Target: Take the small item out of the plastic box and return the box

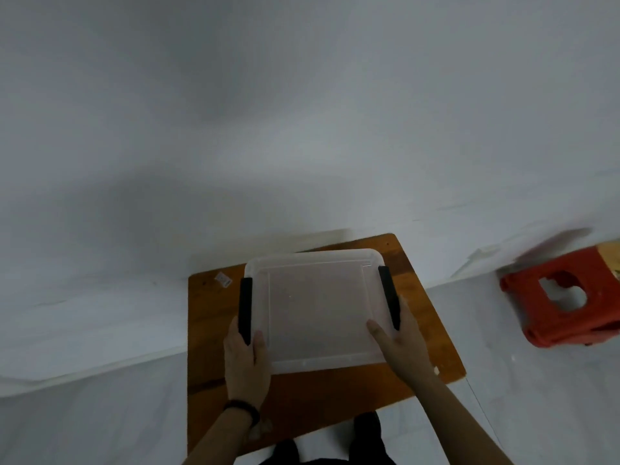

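A translucent plastic box (317,307) with its lid on rests on a small wooden table (302,394). A black latch runs along each side, the left latch (245,308) and the right latch (389,297). My left hand (246,364) grips the box's near left edge, thumb on the lid, fingers around the left latch. My right hand (399,337) holds the near right edge beside the right latch. A small pale item (223,279) lies on the table's far left corner, outside the box. Whether anything is inside the box cannot be seen.
A red plastic stool (563,297) stands to the right on the white-covered floor. A white wall rises behind the table. My legs in dark clothing show below the table's near edge. A dark band circles my left wrist.
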`<action>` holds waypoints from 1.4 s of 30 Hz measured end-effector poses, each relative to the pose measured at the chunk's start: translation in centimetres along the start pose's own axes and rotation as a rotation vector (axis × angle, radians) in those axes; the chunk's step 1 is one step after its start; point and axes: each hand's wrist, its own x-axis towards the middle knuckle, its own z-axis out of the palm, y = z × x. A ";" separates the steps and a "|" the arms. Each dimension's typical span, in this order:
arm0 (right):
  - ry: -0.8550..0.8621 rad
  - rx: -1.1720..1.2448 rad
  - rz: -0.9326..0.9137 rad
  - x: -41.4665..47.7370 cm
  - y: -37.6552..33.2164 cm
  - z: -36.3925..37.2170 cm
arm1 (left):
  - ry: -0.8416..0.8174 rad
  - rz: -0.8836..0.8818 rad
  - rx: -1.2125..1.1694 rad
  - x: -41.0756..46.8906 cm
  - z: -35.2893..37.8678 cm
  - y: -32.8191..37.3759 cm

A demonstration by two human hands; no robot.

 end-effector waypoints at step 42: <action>-0.273 -0.171 -0.554 8.6 -15.8 -12.6 | -0.301 0.024 0.820 1.9 1.3 4.4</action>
